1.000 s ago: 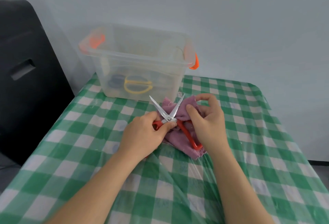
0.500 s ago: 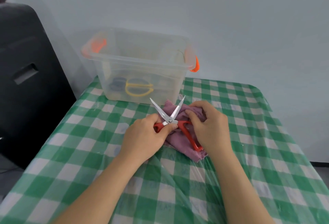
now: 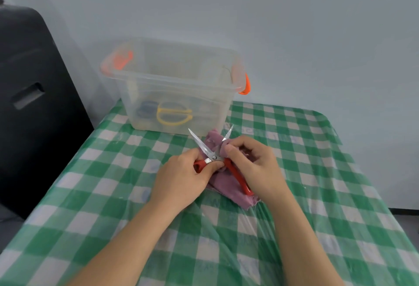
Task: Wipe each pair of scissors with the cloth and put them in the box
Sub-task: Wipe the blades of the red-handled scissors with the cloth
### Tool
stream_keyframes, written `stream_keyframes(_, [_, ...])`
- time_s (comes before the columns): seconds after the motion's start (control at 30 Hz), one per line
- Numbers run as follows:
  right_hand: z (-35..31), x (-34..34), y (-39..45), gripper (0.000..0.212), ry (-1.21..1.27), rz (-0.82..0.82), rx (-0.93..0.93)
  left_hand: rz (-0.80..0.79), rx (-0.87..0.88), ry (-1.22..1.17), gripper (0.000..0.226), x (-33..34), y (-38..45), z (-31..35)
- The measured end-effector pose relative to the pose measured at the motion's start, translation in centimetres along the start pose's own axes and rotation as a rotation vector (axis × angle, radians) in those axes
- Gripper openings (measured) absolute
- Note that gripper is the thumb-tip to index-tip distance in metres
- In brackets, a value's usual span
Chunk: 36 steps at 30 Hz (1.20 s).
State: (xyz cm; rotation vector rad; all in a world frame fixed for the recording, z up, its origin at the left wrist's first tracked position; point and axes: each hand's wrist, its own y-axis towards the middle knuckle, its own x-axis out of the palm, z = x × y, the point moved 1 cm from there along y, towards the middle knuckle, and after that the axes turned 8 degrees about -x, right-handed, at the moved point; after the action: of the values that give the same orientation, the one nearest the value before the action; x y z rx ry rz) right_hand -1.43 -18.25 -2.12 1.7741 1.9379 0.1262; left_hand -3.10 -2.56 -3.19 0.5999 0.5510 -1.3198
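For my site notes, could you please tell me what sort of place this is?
Probably a plain room at home or in a small workspace: a table under a green checked tablecloth, a bare pale wall behind it, and a clear plastic box holding scissors.

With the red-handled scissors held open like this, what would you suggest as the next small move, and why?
Probably slide the purple cloth along the right-hand blade toward its tip. The right hand pinches the cloth around that blade near the pivot of the red-handled scissors, the left hand grips a handle, and the tip shows bare above the fingers.
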Motion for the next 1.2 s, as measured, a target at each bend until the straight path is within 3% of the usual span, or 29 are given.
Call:
stream_keyframes(0.1, [0.1, 0.2, 0.1, 0.006, 0.021, 0.028, 0.019, 0.01, 0.011, -0.003, 0.031, 0.3, 0.1, 0.2])
stream_keyframes(0.17, [0.2, 0.4, 0.0, 0.015, 0.041, 0.096, 0.053, 0.014, 0.024, 0.022, 0.025, 0.5, 0.1, 0.1])
stream_keyframes(0.27, [0.2, 1.0, 0.0, 0.027, 0.015, 0.208, 0.104, 0.034, 0.04, 0.058, 0.032, 0.8, 0.1, 0.0])
stream_keyframes(0.53, [0.7, 2.3, -0.3, 0.019, -0.155, 0.298, 0.058, 0.028, 0.043, 0.061, 0.036, 0.9, 0.1, 0.1])
stream_keyframes(0.7, [0.8, 1.4, -0.1, 0.017, -0.035, 0.286, 0.064, 0.022, 0.021, 0.017, 0.037, 1.0, 0.2, 0.1])
stream_keyframes(0.9, [0.6, 1.0, 0.0, 0.018, 0.014, 0.072, 0.042, -0.014, -0.026, 0.011, 0.033, 0.3, 0.3, 0.0])
stream_keyframes(1.2, [0.7, 2.1, -0.2, 0.014, -0.051, 0.171, -0.028, 0.02, -0.011, 0.047, 0.032, 0.4, 0.0, 0.2])
